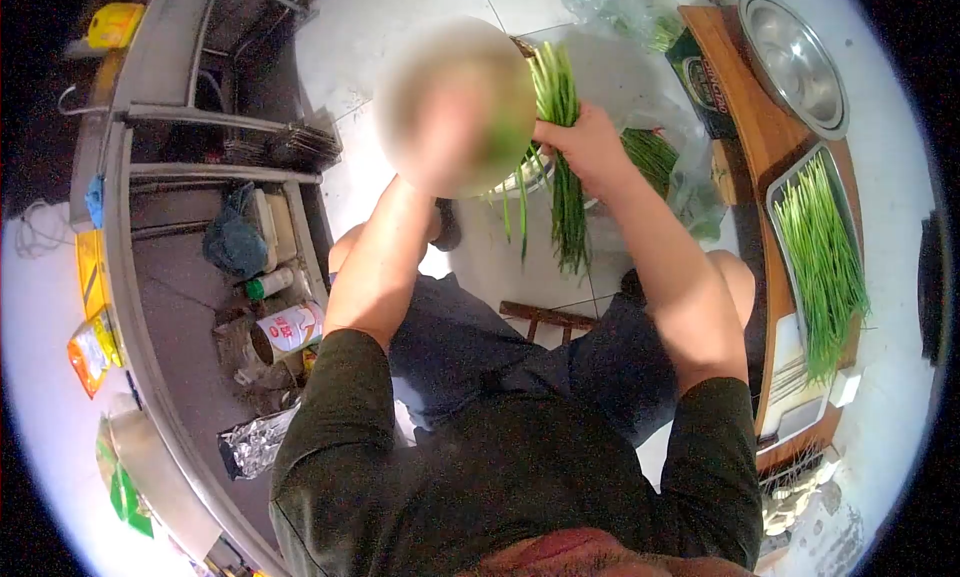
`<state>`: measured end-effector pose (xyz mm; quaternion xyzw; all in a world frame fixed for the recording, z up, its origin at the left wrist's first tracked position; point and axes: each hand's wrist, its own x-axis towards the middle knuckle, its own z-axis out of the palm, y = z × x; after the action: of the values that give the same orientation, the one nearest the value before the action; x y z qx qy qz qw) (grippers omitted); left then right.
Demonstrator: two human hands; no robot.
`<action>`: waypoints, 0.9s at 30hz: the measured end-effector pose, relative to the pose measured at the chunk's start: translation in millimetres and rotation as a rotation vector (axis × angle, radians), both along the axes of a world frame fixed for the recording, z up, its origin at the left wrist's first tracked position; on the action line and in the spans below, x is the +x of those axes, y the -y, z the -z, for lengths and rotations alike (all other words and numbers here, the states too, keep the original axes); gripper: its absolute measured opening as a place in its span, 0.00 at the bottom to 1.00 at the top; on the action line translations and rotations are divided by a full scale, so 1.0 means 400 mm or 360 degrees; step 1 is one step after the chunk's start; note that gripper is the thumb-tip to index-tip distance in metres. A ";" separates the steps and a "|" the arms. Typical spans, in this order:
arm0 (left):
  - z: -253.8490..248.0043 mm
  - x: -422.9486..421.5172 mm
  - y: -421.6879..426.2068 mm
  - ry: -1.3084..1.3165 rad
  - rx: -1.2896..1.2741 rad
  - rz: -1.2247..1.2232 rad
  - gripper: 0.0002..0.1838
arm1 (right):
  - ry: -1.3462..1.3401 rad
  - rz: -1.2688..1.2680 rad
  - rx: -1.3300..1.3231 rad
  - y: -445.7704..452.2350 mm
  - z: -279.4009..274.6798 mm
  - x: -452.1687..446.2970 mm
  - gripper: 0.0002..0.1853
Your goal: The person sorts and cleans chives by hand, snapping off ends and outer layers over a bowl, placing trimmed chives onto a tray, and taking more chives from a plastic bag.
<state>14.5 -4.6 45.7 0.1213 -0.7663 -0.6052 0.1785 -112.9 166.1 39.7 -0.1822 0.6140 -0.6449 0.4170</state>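
Note:
My right hand (590,152) is closed round a bunch of long green chives (567,202), pale ends up and dark tips hanging down. My left hand (452,127) lies inside a round blurred patch to the left of the bunch. Its fingers cannot be made out, and some green shows beside it in the blur. A few loose stalks dangle between the two hands. Below them, part of a light-coloured round container (525,180) shows, mostly hidden.
On the wooden board (715,52) at right stand a metal basin (792,65) and a metal tray (772,192) of green stalks. Clear plastic bags (700,192) and more greens (650,157) lie near my right arm. At left, a metal-framed shelf (125,267) holds a can (290,329) and foil (258,442).

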 end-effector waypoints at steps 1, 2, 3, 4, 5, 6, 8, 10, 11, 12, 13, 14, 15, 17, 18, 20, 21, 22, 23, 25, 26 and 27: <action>0.002 0.001 -0.002 0.0002 0.0090 0.0012 0.25 | 0.0037 -0.0032 -0.0010 0.010 0.003 0.002 0.09; 0.004 0.002 -0.009 0.0006 0.0182 0.0024 0.25 | 0.0032 -0.0022 -0.0031 0.016 0.005 0.005 0.09; 0.008 0.001 -0.014 0.0010 0.0277 0.0035 0.24 | 0.0029 -0.0013 -0.0050 0.019 -0.014 0.014 0.09; 0.017 -0.005 -0.018 -0.0087 0.0339 0.0055 0.22 | 0.0025 -0.0005 -0.0069 0.021 -0.024 0.018 0.10; 0.026 -0.011 -0.019 -0.0184 0.0396 0.0074 0.19 | 0.0041 -0.0002 -0.0054 0.025 -0.023 0.017 0.10; 0.033 -0.014 -0.017 -0.0281 0.0454 0.0094 0.17 | 0.0056 0.0003 -0.0039 0.028 -0.022 0.016 0.10; 0.040 -0.012 -0.004 -0.0171 0.0363 0.0146 0.21 | 0.0086 -0.0009 -0.0040 0.029 -0.016 0.011 0.10; 0.055 -0.011 0.014 -0.0132 0.0328 0.0185 0.24 | 0.0117 -0.0050 -0.0079 0.033 0.001 0.001 0.10; 0.071 -0.011 0.025 -0.0148 0.0342 0.0198 0.24 | 0.0105 -0.0069 -0.0077 0.035 0.014 -0.006 0.10; 0.067 -0.014 0.025 -0.0162 0.0356 0.0213 0.24 | 0.0095 -0.0087 -0.0073 0.038 0.022 -0.010 0.10; 0.062 -0.013 0.024 -0.0118 0.0380 0.0207 0.24 | 0.0085 -0.0104 -0.0070 0.039 0.028 -0.013 0.10; 0.057 -0.010 0.022 -0.0072 0.0404 0.0200 0.25 | 0.0098 -0.0083 -0.0067 0.038 0.031 -0.013 0.10; 0.048 -0.008 0.019 -0.0026 0.0427 0.0192 0.25 | 0.0112 -0.0063 -0.0063 0.036 0.013 -0.009 0.10; 0.055 -0.009 0.024 -0.0054 0.0500 0.0266 0.25 | 0.0133 -0.0059 -0.0076 0.035 0.005 -0.009 0.10; 0.060 -0.007 0.027 -0.0067 0.0538 0.0300 0.25 | 0.0142 -0.0076 -0.0091 0.035 0.008 -0.010 0.10; 0.069 -0.003 0.032 -0.0042 0.0430 0.0190 0.25 | 0.0047 -0.0064 -0.0025 0.038 0.016 -0.016 0.10; 0.065 -0.004 0.032 -0.0029 0.0376 0.0134 0.26 | -0.0058 -0.0034 0.0057 0.039 0.021 -0.021 0.10; 0.065 -0.025 0.028 0.0184 0.0423 -0.0146 0.24 | -0.0164 -0.0002 0.0138 0.040 0.022 -0.023 0.09; 0.068 -0.062 0.018 0.0397 0.0468 -0.0425 0.22 | -0.0171 0.0017 0.0102 0.040 0.020 -0.025 0.09; 0.025 -0.079 0.004 0.0594 0.0551 -0.0493 0.15 | -0.0183 0.0055 0.0029 0.037 0.000 -0.032 0.10; -0.008 -0.054 -0.003 0.0576 0.0591 -0.0284 0.11 | -0.0209 0.0089 0.0039 0.037 -0.004 -0.038 0.10; -0.030 -0.037 -0.013 0.0557 0.0629 -0.0075 0.07 | -0.0234 0.0122 0.0050 0.037 -0.011 -0.047 0.10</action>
<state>-0.3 0.5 57.7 0.2745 -0.6494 -0.7085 0.0303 -131.7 151.4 44.1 -0.1987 0.6596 -0.6355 0.3486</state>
